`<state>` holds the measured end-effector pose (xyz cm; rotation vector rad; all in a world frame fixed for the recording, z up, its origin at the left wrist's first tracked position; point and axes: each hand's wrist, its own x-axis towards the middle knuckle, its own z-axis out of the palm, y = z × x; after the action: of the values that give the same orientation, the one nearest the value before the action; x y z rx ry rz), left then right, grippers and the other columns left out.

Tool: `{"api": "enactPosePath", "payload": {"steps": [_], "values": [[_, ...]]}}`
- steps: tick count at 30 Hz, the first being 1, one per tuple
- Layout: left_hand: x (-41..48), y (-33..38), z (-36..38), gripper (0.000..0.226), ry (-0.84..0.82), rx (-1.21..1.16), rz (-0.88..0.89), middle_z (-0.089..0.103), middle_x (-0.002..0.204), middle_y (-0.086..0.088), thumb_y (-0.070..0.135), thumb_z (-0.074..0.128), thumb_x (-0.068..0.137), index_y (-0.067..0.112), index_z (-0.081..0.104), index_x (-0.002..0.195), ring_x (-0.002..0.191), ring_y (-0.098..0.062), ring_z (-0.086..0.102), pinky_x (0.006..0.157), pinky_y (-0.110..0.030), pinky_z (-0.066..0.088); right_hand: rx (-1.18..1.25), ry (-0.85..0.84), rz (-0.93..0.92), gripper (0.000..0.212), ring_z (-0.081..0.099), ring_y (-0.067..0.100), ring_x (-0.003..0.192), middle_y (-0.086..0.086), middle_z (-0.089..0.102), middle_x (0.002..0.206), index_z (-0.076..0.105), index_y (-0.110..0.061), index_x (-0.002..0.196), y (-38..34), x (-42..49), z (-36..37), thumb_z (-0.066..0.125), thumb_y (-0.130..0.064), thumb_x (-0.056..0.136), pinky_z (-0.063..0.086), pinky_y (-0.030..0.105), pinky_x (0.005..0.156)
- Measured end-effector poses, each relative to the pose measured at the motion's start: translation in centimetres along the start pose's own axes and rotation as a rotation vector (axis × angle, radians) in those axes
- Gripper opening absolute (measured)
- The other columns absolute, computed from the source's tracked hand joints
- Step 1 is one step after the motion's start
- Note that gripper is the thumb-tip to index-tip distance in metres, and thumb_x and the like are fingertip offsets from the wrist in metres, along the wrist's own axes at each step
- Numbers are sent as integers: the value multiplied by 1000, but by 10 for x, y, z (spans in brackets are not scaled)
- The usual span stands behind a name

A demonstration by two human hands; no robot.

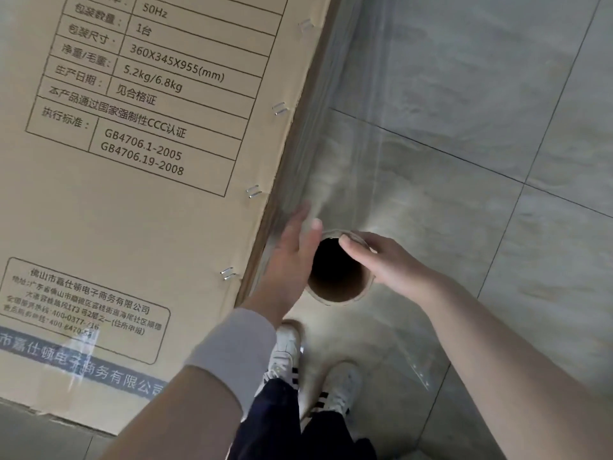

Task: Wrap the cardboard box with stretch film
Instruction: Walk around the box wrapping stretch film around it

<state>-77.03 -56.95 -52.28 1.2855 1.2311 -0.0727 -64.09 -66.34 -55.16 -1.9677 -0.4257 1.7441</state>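
The cardboard box (132,210) fills the left of the frame. At lower centre, the stretch film roll (335,293) is gripped at its core rim by the right hand (388,263). The left hand (292,254) is held flat, fingers straight, between box and roll.

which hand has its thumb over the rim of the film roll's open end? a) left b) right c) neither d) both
b: the right hand grips the stretch film roll with its thumb over the core's rim, while the left hand is beside it with straight fingers.
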Motion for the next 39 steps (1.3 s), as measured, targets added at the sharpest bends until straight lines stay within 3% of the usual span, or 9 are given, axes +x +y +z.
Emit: {"api": "enactPosePath", "payload": {"steps": [3,7,11,15,24,28,31,36,39], "values": [[16,0,-7,32,-233,91,6,57,109,24,55,39,93,40,57,114,113,-1,48,98,-23,35,109,27,-28,79,48,4,121,-19,55,128,47,-38,131,6,-9,6,42,-82,66,39,32,101],[9,-20,-1,45,-95,145,41,62,116,9,56,37,92,29,60,120,116,-12,53,104,-32,38,318,167,-85,104,39,3,129,-18,46,138,40,-27,139,24,-29,48,33,-93,60,32,32,108],[-41,-34,17,39,267,-122,-2,63,109,11,46,32,97,26,59,116,110,-9,55,96,-26,42,308,201,-107,35,55,7,98,-11,63,98,61,-24,100,9,-35,55,38,-50,96,41,18,84],[-81,-42,39,41,522,-403,-177,50,119,19,42,25,99,29,48,130,117,0,43,100,-21,30,49,-22,-146,28,53,3,94,-19,59,93,64,-30,98,1,-38,47,46,-50,92,38,19,86],[-63,-51,17,33,274,-130,-195,51,113,3,43,32,98,20,46,118,109,-14,47,86,-23,29,65,-27,-97,14,51,-23,94,-34,58,102,55,-48,103,16,-27,46,51,-47,90,36,-1,80],[-36,-44,-6,47,-34,57,-84,48,137,7,47,34,97,24,44,136,128,-12,41,105,-25,27,137,9,-112,63,44,-6,123,-25,50,131,45,-35,136,16,-29,53,51,-65,80,31,13,98],[-25,-49,-13,42,-207,76,-28,62,118,14,54,38,94,28,60,118,118,-8,51,108,-30,33,327,130,-78,82,38,-1,131,-18,43,141,38,-28,142,31,-35,68,45,-75,75,25,24,112],[-48,-59,-7,44,1,67,-36,61,114,11,49,34,97,25,59,124,111,-9,53,95,-23,37,538,268,-41,65,54,8,113,-7,63,116,61,-23,104,49,-48,108,33,-72,72,39,23,93],[-79,-62,0,41,208,-142,-176,60,102,9,45,32,98,22,58,119,110,-13,53,90,-23,34,320,242,-24,81,57,24,113,13,64,118,60,-4,111,45,-53,109,42,-75,76,42,39,101]]}}
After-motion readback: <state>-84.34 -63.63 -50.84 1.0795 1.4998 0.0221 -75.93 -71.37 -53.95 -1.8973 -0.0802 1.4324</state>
